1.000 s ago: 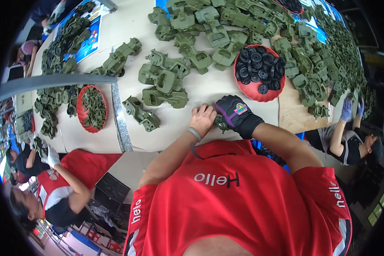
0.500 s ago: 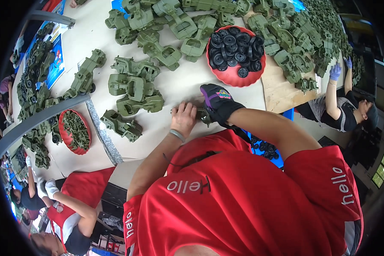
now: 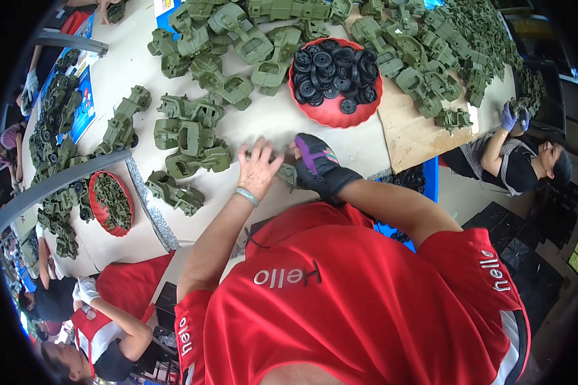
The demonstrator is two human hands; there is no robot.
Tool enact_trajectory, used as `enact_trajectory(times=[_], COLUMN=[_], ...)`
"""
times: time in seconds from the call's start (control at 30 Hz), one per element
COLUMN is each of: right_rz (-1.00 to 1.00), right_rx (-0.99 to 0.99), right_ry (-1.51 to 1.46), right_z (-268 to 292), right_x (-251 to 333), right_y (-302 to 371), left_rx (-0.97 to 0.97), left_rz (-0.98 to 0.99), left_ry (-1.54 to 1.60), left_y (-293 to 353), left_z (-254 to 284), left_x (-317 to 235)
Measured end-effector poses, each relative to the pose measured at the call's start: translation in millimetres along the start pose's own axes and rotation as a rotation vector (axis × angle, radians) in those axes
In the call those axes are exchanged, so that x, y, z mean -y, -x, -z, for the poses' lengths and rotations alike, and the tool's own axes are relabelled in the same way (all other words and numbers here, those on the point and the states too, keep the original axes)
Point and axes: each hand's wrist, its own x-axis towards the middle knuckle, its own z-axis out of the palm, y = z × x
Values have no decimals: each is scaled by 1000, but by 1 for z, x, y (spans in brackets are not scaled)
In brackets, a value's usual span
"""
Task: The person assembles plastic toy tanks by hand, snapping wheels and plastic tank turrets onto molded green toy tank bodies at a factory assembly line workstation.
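My bare left hand (image 3: pixel 258 168), a pale bangle on its wrist, is spread above the table at its near edge, fingers apart. Next to it, my right hand (image 3: pixel 321 165), in a black and purple glove, is closed on a green plastic toy vehicle body (image 3: pixel 289 176). Most of that body is hidden by the glove and the left fingers. Left of my hands, several green toy vehicle bodies (image 3: pixel 187 136) stand close together. One more toy vehicle body (image 3: pixel 175 192) lies nearer to me. Beyond my right hand, a red scalloped bowl (image 3: pixel 334 119) holds black toy wheels (image 3: pixel 332 69).
Green vehicle bodies (image 3: pixel 237 38) are heaped at the back, over a cardboard sheet (image 3: pixel 408 138) at right. A grey metal bar (image 3: pixel 64 183) and a red bowl of small green parts (image 3: pixel 111 204) are at left. A blue bin (image 3: pixel 430 183) stands below the right edge. Co-workers sit at both sides.
My left hand has moved slightly left, and its bunched fingers have spread. My right hand stays closed close by. The co-worker at right has lowered their gloved hands.
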Motion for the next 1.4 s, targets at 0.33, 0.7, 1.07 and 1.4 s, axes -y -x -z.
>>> enact_trajectory(times=[0.33,0.7,1.07,1.4], right_rz=[313,398,330,307], right_rx=[-122,221,354,236], right_ry=[620,655,702,500], right_z=[126,118,51,41], right_x=[-30,-10,-20,-36], right_y=[-30,-28,37,23], left_rx=[-315,-143,39,68], left_rz=[463,763,823,832], left_ry=[503,1124,703,716], left_y=[-6,-1,-1,0], left_z=[1,-45,-31,-23], left_x=[-26,-57,-58,-59])
